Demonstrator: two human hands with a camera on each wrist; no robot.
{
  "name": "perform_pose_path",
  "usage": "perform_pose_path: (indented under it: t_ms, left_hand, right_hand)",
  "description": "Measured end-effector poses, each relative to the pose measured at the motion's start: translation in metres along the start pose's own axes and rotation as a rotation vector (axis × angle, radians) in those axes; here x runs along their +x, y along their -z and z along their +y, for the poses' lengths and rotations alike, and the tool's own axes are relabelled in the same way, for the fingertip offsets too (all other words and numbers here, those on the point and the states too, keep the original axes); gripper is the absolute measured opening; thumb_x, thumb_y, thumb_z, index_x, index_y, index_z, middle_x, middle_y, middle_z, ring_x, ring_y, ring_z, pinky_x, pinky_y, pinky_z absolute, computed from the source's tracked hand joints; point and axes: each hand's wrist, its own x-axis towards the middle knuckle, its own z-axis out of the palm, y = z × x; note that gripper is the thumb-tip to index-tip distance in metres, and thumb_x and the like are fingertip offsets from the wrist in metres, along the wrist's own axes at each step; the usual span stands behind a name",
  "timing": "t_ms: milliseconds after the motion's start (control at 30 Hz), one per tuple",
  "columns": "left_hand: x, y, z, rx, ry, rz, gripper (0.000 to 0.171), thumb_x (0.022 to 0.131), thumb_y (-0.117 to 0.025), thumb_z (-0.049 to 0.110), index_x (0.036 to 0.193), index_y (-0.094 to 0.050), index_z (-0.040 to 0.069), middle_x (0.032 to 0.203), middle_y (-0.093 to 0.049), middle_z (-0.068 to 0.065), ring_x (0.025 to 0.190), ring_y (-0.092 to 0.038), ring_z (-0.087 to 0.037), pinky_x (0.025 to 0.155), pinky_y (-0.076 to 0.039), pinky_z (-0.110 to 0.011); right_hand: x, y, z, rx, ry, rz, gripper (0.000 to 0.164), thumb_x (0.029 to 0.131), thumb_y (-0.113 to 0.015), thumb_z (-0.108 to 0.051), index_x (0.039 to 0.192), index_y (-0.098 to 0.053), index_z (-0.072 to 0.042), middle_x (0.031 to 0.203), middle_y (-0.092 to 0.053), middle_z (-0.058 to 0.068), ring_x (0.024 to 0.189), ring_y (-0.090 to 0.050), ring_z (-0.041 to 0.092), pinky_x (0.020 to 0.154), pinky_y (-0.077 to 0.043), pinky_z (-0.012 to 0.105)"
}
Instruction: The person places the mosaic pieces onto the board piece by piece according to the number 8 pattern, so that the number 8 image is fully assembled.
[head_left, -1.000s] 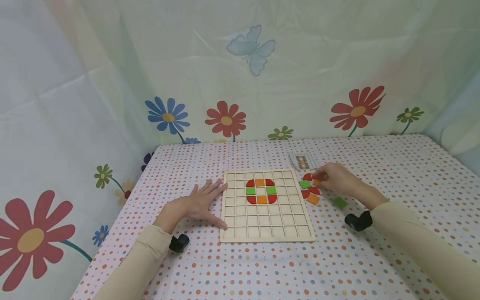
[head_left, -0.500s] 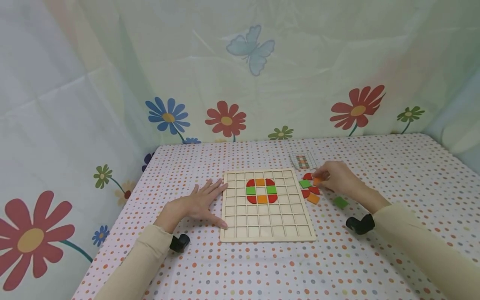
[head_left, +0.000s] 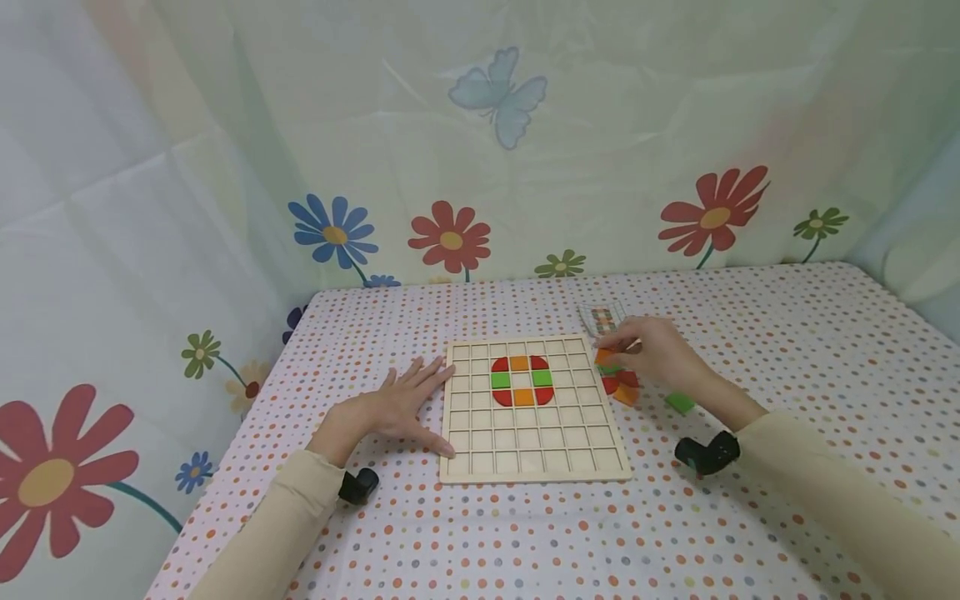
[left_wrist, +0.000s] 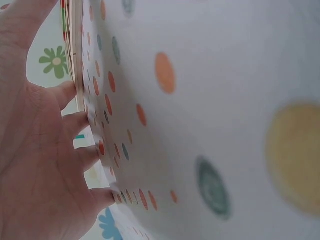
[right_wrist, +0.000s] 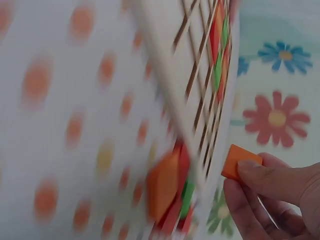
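Observation:
A wooden grid board (head_left: 532,462) lies flat on the dotted tablecloth. Red quarter-round, orange and green square tiles form a ring in its upper middle, including a green tile (head_left: 542,378). My left hand (head_left: 397,408) is spread, its thumb and fingertips touching the board's left edge. Between thumb and fingers, my right hand (head_left: 660,350) pinches an orange square tile (right_wrist: 241,161), raised above the loose tiles by the board's right edge. Those include an orange tile (head_left: 626,394) and red tiles; the hand partly hides the pile.
A single green tile (head_left: 680,402) lies right of the pile. Behind the right hand is a small pattern card (head_left: 602,317), partly covered by the fingers. Flowered cloth (head_left: 570,167) hangs behind the table.
My right hand has lifted an orange tile off the pile's right side and moved left toward the board. My left hand stays in place.

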Motion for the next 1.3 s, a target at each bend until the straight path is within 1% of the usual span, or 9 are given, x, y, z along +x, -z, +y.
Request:
perform_pose_path:
  t_ms: [133, 200, 300, 433, 567, 767, 900, 1100, 1300]
  left_hand:
    - [0.000, 0.000, -0.001, -0.002, 0.004, 0.002, 0.124, 0.081, -0.082, 0.065, 0.171, -0.009, 0.020, 0.177, 0.004, -0.005, 0.161, 0.009, -0.033, 0.128, 0.003, -0.062]
    - [0.000, -0.001, -0.001, -0.004, 0.001, 0.006, 0.124, 0.081, -0.082, 0.064, 0.171, -0.009, 0.020, 0.177, 0.004, -0.005, 0.161, 0.009, -0.033, 0.128, 0.003, -0.062]
    - [0.000, -0.001, -0.001, -0.004, 0.000, 0.005, 0.124, 0.081, -0.082, 0.064, 0.171, -0.009, 0.020, 0.177, 0.004, -0.005, 0.161, 0.009, -0.033, 0.127, 0.003, -0.062]
    - [0.000, -0.002, -0.002, -0.005, 0.001, 0.007, 0.124, 0.081, -0.082, 0.064, 0.171, -0.009, 0.020, 0.177, 0.004, -0.005, 0.161, 0.009, -0.033, 0.127, 0.003, -0.062]
    - [-0.001, -0.002, -0.002, -0.007, 0.001, 0.009, 0.124, 0.081, -0.082, 0.065, 0.171, -0.010, 0.019, 0.177, 0.003, -0.005, 0.161, 0.009, -0.034, 0.127, 0.003, -0.062]
    - [-0.001, -0.001, -0.002, -0.005, -0.001, 0.006, 0.124, 0.081, -0.082, 0.065, 0.171, -0.009, 0.020, 0.177, 0.004, -0.005, 0.161, 0.010, -0.033, 0.128, 0.003, -0.062]
    - [-0.001, 0.000, -0.002, -0.005, -0.002, 0.005, 0.124, 0.081, -0.082, 0.065, 0.171, -0.009, 0.020, 0.177, 0.004, -0.005, 0.161, 0.010, -0.033, 0.127, 0.003, -0.062]
    - [0.000, -0.001, -0.002, -0.006, -0.004, 0.007, 0.124, 0.081, -0.082, 0.065, 0.171, -0.009, 0.020, 0.177, 0.004, -0.005, 0.161, 0.009, -0.033, 0.128, 0.004, -0.061]
    - [-0.001, 0.000, -0.001, -0.008, -0.005, 0.006, 0.124, 0.081, -0.082, 0.065, 0.171, -0.009, 0.020, 0.177, 0.004, -0.005, 0.161, 0.009, -0.033, 0.127, 0.004, -0.062]
  right_hand:
    - [0.007, -0.019, -0.025, 0.075, 0.089, -0.088, 0.021, 0.087, -0.079, 0.008, 0.107, -0.081, 0.002, 0.095, -0.075, 0.006, 0.084, -0.064, 0.020, 0.070, -0.059, 0.027]
    - [0.009, -0.029, -0.035, 0.126, 0.123, -0.136, 0.020, 0.088, -0.078, 0.008, 0.106, -0.082, 0.000, 0.097, -0.075, 0.004, 0.088, -0.066, 0.018, 0.074, -0.061, 0.027]
    - [0.011, -0.044, -0.046, 0.191, 0.183, -0.199, 0.019, 0.090, -0.077, 0.008, 0.106, -0.082, 0.000, 0.096, -0.074, 0.003, 0.089, -0.066, 0.017, 0.078, -0.062, 0.029]
    - [0.011, -0.058, -0.053, 0.213, 0.244, -0.256, 0.018, 0.090, -0.076, 0.008, 0.104, -0.082, -0.002, 0.094, -0.074, 0.002, 0.085, -0.065, 0.012, 0.076, -0.059, 0.024]
    - [0.011, -0.065, -0.057, 0.217, 0.240, -0.279, 0.017, 0.091, -0.076, 0.007, 0.103, -0.083, -0.003, 0.095, -0.076, 0.000, 0.086, -0.063, 0.011, 0.074, -0.055, 0.023]
    - [0.012, -0.067, -0.060, 0.189, 0.219, -0.295, 0.016, 0.091, -0.077, 0.005, 0.103, -0.083, -0.003, 0.097, -0.076, 0.001, 0.088, -0.064, 0.012, 0.074, -0.054, 0.025]
    - [0.012, -0.066, -0.062, 0.166, 0.223, -0.304, 0.016, 0.090, -0.078, 0.005, 0.103, -0.083, -0.002, 0.093, -0.074, 0.001, 0.083, -0.063, 0.009, 0.073, -0.055, 0.023]
    - [0.014, -0.065, -0.069, 0.127, 0.233, -0.302, 0.014, 0.086, -0.082, 0.006, 0.098, -0.083, 0.000, 0.087, -0.072, 0.000, 0.079, -0.067, 0.008, 0.070, -0.057, 0.021]
    - [0.015, -0.065, -0.073, 0.095, 0.214, -0.311, 0.013, 0.086, -0.082, 0.005, 0.097, -0.084, 0.000, 0.084, -0.070, 0.000, 0.077, -0.067, 0.009, 0.068, -0.056, 0.019]
